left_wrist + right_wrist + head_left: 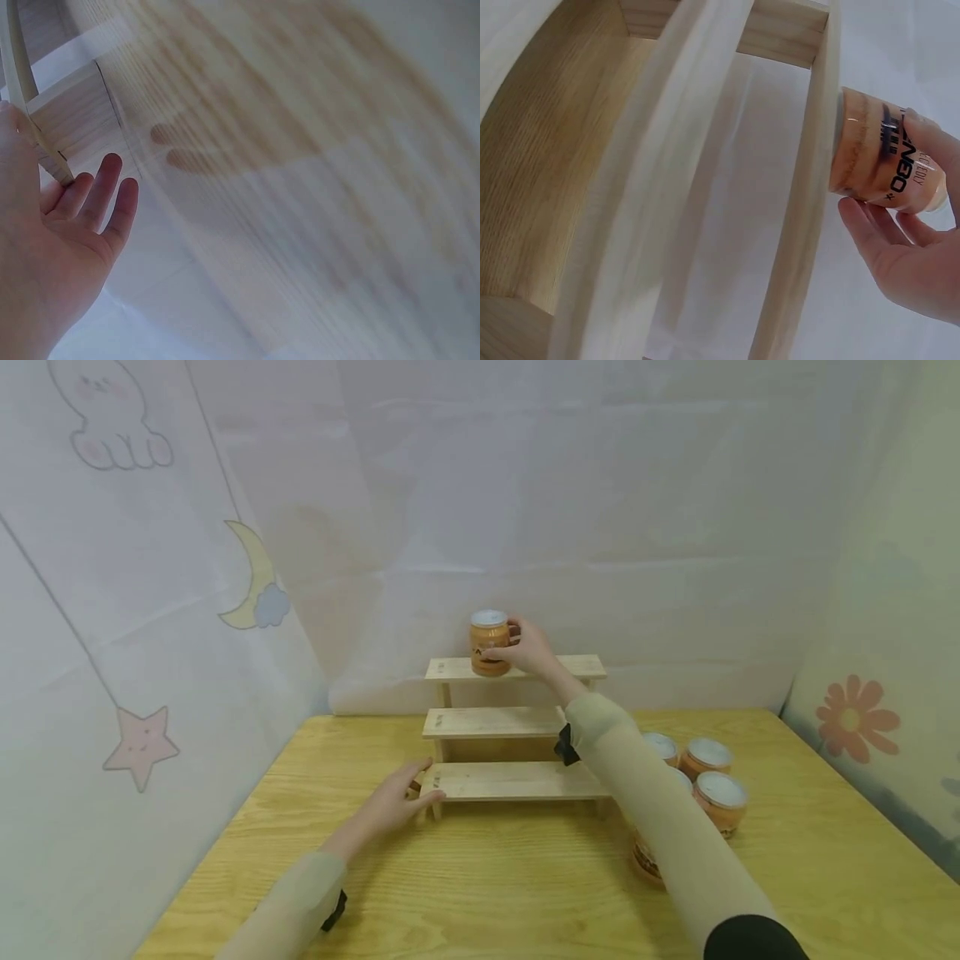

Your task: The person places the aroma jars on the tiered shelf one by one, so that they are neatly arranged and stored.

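Observation:
An orange can with a white lid (489, 652) is upright over the left part of the top step of a pale wooden three-step display stand (487, 781). My right hand (531, 649) grips the can from its right side, thumb on the front and fingers round the back. In the right wrist view, the can's base (855, 142) is right at the top board, and dark lettering shows on its side. My left hand (393, 797) holds the left end of the bottom step between thumb and forefinger; its other fingers (120, 214) extend loosely beside the board.
Several more orange cans (722, 802) with white lids stand on the wooden table (480, 885) to the right of the stand, partly behind my right sleeve (660, 793). A white cloth wall (637, 527) rises close behind the stand, with printed side walls left and right.

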A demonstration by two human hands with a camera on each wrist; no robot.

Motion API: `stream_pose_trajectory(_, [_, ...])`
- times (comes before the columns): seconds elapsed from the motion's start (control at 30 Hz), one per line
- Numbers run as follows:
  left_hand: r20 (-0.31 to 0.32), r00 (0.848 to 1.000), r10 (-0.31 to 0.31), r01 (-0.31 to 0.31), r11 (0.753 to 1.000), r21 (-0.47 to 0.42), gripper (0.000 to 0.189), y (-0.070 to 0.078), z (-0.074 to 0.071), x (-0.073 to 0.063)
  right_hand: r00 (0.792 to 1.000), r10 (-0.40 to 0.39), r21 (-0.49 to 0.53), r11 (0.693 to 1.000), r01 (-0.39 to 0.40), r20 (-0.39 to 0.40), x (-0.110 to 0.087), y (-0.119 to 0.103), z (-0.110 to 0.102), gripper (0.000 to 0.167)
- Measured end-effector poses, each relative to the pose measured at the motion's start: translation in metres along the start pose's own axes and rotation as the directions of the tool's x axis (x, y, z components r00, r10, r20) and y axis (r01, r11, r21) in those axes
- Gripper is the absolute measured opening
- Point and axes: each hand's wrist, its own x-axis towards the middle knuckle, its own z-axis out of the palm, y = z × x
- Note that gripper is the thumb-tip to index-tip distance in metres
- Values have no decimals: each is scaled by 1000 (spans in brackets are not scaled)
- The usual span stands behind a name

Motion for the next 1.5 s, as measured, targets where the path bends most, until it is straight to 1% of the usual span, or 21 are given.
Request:
stream_pose_trajectory(0.1, [6,1000,4,-4,1000,-2,77,-1,1,1,1000,-10,23,1000,11,-22,-1,3,3,82])
stream_pose_trajectory(0.23, [16,1000,1,-1,1000,-6,78,-3,2,3,999,-22,25,999,22,-38,-1,5,5,81])
stream_pose_trajectory(0.47, [10,1000,19,-19,1000,-3,77,-1,2,5,999,-31,2,1000,31,-28,-1,6,3,77])
stream_pose_trajectory(0.67, [11,1000,19,-19,1000,-4,77,-1,2,5,1000,-23,3,1000,23,7,-5,9,-6,73])
stream_pose_trajectory(0.8, [13,1000,5,-5,1000,-5,78,-4,2,5,999,-47,5,999,47,23,-12,7,-19,70])
stream_pose_trajectory(0.9, [11,1000,-1,1,1000,-11,78,-4,1,5,997,-76,-17,997,77,33,-20,2,-32,67])
stream_pose_trajectory(1.07, [7,1000,11,-11,1000,-4,78,-4,-4,7,992,-120,-54,991,122,43,-37,-2,-54,62])
stream_pose_trajectory(1.2, [10,1000,16,-16,1000,3,79,-5,-6,9,982,-178,-69,981,182,61,-51,-2,-69,60])
stream_pose_trajectory(1.37, [10,1000,23,-23,1000,10,78,-5,-7,9,976,-206,-65,975,211,77,-73,2,-84,57])
stream_pose_trajectory(1.5, [9,1000,21,-22,1000,11,78,-5,-6,9,972,-217,-70,972,224,93,-93,11,-95,54])
